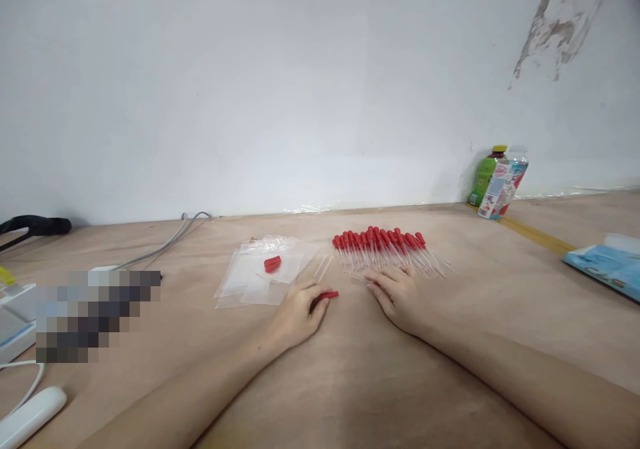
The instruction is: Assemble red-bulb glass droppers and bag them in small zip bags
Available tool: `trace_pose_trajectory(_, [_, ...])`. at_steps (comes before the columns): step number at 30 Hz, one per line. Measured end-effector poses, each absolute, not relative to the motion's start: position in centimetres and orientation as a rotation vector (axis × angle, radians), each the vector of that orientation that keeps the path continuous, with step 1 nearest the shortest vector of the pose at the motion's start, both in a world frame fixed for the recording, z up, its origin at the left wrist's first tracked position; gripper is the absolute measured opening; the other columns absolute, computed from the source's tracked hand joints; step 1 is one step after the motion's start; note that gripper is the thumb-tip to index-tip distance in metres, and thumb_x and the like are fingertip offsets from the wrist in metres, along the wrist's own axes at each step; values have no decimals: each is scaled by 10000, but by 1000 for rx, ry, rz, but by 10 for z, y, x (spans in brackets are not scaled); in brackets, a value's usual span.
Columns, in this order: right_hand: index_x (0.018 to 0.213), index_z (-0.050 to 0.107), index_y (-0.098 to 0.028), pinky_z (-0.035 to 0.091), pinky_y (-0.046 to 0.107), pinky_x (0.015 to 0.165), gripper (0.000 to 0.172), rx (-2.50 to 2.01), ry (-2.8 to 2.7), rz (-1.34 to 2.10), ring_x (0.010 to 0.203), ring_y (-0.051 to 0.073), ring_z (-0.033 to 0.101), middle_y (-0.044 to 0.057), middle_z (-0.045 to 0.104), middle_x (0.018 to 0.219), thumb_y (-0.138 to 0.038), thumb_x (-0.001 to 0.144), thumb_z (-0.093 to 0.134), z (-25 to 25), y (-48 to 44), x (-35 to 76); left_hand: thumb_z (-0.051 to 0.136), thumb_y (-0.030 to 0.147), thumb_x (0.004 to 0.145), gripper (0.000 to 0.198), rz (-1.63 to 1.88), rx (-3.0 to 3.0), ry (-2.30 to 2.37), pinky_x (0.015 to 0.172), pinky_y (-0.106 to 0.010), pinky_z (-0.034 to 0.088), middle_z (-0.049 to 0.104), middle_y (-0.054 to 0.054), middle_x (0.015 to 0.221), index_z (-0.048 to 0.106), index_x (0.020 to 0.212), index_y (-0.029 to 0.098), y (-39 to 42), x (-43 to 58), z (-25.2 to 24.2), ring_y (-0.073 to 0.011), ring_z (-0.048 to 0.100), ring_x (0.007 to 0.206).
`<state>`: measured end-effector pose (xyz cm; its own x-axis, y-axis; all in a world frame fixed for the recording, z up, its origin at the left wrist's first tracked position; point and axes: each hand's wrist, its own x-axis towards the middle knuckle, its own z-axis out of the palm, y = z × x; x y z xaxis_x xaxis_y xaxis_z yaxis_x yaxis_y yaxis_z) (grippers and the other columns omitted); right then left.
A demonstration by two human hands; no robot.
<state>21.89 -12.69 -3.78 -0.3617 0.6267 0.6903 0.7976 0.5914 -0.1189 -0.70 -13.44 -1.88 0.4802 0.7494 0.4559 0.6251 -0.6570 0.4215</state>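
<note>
My left hand (pixel 303 312) is closed, with a red rubber dropper bulb (pixel 329 295) between thumb and fingers, its end pointing right. My right hand (pixel 397 295) pinches a thin clear glass tube (pixel 358 276) whose tip points left toward the bulb; bulb and tube are apart. Behind my right hand lies a row of several droppers (pixel 377 245), red bulbs toward the wall and clear stems toward me. Loose glass tubes (pixel 323 269) lie just beyond my left hand. More red rubber bulbs (pixel 273 263) rest on clear plastic bags (pixel 245 272) at the left.
A green bottle (pixel 483 181) and a clear labelled bottle (pixel 501 189) stand by the wall at the right. A blue packet (pixel 607 267) lies at the right edge. At the left are a grey cable (pixel 163 245), a blurred-out patch and a white object (pixel 33 417).
</note>
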Motion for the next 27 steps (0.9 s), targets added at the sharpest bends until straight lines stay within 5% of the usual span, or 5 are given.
trace_pose_trajectory(8, [874,619,-216,285,295,734,195,-1022,-2244,-225,691,119,529,20,638,815,-237,831,430,-29,-135,209,473,274,820,180,903,2478,1308,661,-256,411,579,-22,746,623,791,179,-128,-2,-22,-146,536,719])
trace_pose_trajectory(27, [937,606,-242,290,293,718,220,-940,-2314,146,691,112,511,-5,604,785,-254,866,398,-25,-134,207,440,292,840,157,1012,2188,1099,642,-234,419,591,-1,768,551,854,182,-131,-4,-26,-128,538,709])
